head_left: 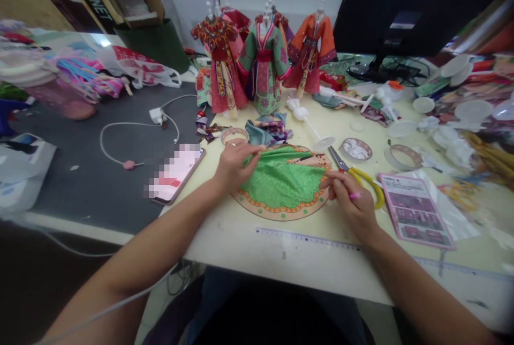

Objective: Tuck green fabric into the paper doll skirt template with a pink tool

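Observation:
A round piece of green fabric (pixel 281 181) with a scalloped orange and peach border lies on the pale table, its upper part gathered in folds. My left hand (pixel 236 165) pinches the fabric near its upper left edge. At the right edge, my right hand (pixel 349 197) has its fingers closed on the border. A slim pink thing (pixel 355 195) sticks out between the right fingers; its other end is hidden. Scissors (pixel 375 189) with yellow handles lie just beyond my right hand, their blades pointing up and left.
Several small dressed doll forms (pixel 265 66) stand at the back before a monitor (pixel 413 7). A phone (pixel 176 173) and white cable lie left. Tape rolls (pixel 356 149), a pink printed card (pixel 417 211) and white stands are right. A clear ruler (pixel 307 239) lies in front.

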`<action>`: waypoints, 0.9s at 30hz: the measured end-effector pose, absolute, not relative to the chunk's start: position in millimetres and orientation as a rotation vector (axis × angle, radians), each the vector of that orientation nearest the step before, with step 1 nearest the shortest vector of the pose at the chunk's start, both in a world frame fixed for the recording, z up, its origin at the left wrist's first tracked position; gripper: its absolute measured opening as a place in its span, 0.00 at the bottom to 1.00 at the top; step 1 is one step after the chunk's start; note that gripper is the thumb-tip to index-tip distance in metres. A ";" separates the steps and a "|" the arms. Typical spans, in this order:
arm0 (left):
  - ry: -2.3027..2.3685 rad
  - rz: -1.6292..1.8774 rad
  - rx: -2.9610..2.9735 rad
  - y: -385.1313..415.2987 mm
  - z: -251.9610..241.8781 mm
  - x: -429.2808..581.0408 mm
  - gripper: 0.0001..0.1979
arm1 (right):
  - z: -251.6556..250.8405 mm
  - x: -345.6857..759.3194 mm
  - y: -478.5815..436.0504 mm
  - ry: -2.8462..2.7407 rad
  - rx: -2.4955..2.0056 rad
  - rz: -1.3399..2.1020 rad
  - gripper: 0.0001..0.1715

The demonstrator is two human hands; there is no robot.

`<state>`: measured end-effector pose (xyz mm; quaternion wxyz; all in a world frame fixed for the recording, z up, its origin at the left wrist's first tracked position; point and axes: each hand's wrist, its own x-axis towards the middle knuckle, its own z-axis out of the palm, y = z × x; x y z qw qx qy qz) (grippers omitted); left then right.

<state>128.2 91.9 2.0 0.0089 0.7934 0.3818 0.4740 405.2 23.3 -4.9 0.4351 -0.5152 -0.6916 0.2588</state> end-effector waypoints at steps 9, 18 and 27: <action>0.751 1.344 1.277 77.9 35.1 147.6 0.08 | 9.6 399.7 28.6 -1.318 -1.241 1.225 0.17; 0.445 1.121 1.124 66.1 38.8 177.3 0.20 | 39.9 353.7 28.6 -1.187 -1.121 1.504 0.16; 0.399 0.964 0.961 54.3 21.5 177.4 0.27 | 12.9 343.2 33.5 -1.175 -1.107 1.429 0.18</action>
